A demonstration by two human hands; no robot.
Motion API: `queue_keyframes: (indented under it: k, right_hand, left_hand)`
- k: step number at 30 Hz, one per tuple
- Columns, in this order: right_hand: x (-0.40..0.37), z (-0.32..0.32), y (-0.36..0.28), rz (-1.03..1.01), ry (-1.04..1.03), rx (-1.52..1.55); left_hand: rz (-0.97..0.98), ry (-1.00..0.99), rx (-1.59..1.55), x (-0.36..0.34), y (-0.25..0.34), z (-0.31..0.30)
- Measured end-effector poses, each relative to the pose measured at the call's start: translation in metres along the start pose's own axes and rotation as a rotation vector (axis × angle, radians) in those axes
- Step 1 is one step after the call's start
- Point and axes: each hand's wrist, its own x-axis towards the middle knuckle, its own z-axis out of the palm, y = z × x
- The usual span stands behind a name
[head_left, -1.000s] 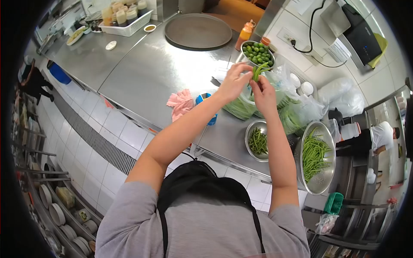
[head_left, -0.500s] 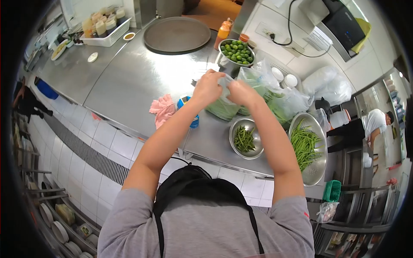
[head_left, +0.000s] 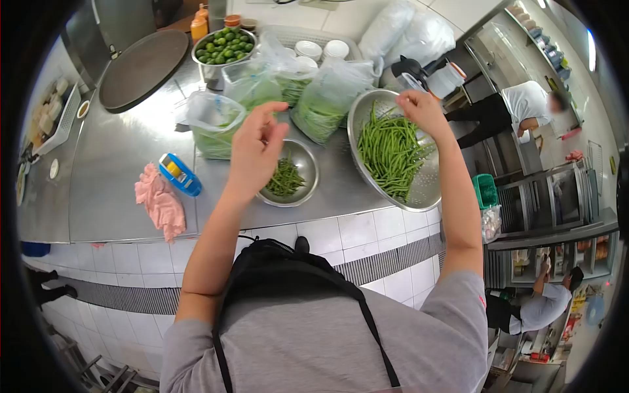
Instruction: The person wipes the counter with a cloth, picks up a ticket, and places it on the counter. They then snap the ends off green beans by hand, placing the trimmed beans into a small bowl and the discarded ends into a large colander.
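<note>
My left hand (head_left: 257, 154) is raised over the left side of a small steel bowl (head_left: 313, 179) of short green pieces. Its fingers are bent but apart, with nothing visible between them. At the upper right rim of a large steel colander (head_left: 429, 171), my right hand (head_left: 424, 112) has its fingers curled together; whatever is between them is hidden. Long green beans (head_left: 390, 154) fill the colander's left part. Clear bags of green vegetables (head_left: 216, 136) (head_left: 331, 98) stand behind the small bowl.
A pink cloth (head_left: 160, 203) and a blue tape dispenser (head_left: 180, 175) lie on the steel counter (head_left: 111, 190). Behind are a bowl of green limes (head_left: 224, 46), a round tray (head_left: 144, 69) and orange bottles (head_left: 199, 26). Two people (head_left: 527, 105) (head_left: 544, 308) are at the right.
The view has swung right. My hands have come away from the open bag and moved apart, the left toward the small bowl, the right to the colander's rim.
</note>
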Motion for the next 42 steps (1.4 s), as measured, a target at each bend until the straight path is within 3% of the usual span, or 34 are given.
queue_keyframes:
  k: [3, 5, 6, 8, 9, 12, 13, 15, 18, 25, 30, 34, 36, 37, 40, 42]
  right_hand:
    - [-0.031, 0.001, 0.058, 0.002, -0.14, -0.264]
    - [-0.042, 0.015, 0.104, -0.165, -0.314, -0.31]
    - [-0.047, 0.019, 0.117, -0.159, -0.312, -0.3]
    - [-0.056, 0.029, 0.141, -0.303, -0.306, -0.617]
    - [-0.06, 0.03, 0.142, -0.299, -0.305, -0.607]
    - [-0.055, 0.03, 0.128, -0.372, -0.573, -0.699]
    - [-0.049, 0.035, 0.134, -0.384, -0.573, -0.689]
    - [-0.041, 0.046, 0.14, -0.616, -0.487, -0.779]
    - [-0.031, 0.051, 0.131, -0.494, -0.649, -0.932]
    - [-0.02, 0.043, 0.139, -0.739, -0.614, -0.972]
    - [-0.022, 0.021, 0.127, -0.509, -0.555, -0.664]
    - [-0.046, -0.002, 0.069, -0.364, -0.608, -0.693]
    - [-0.054, -0.004, 0.071, -0.556, -0.489, -0.459]
    - [-0.057, -0.011, 0.073, -0.543, -0.483, -0.458]
    - [-0.059, -0.036, 0.079, -0.662, -0.083, -0.235]
    - [-0.066, -0.051, 0.09, -0.531, -0.034, -0.206]
  left_hand:
    - [0.007, -0.111, -0.071, -0.002, 0.011, 0.044]
    - [0.089, -0.189, -0.092, -0.002, 0.007, 0.072]
    - [0.077, -0.193, -0.106, -0.003, 0.01, 0.085]
    - [0.081, -0.221, -0.098, -0.006, 0.012, 0.109]
    - [0.087, -0.234, -0.094, -0.008, 0.013, 0.12]
    - [0.093, -0.249, -0.092, -0.013, 0.016, 0.149]
    - [0.091, -0.245, -0.078, -0.014, 0.015, 0.158]
    - [0.064, -0.253, -0.083, -0.02, 0.012, 0.174]
    - [-0.016, -0.301, 0.149, -0.027, -0.005, 0.187]
    - [0.063, -0.155, 0.379, -0.032, -0.01, 0.199]
    - [0.039, -0.146, 0.36, -0.033, -0.007, 0.2]
    - [-0.036, -0.101, 0.164, -0.023, -0.004, 0.192]
    - [-0.071, -0.09, 0.122, -0.013, 0.005, 0.187]
    - [-0.088, -0.089, 0.137, -0.007, 0.014, 0.182]
    - [-0.07, -0.127, 0.181, 0.012, 0.023, 0.179]
    - [-0.026, -0.198, 0.223, 0.019, 0.023, 0.185]
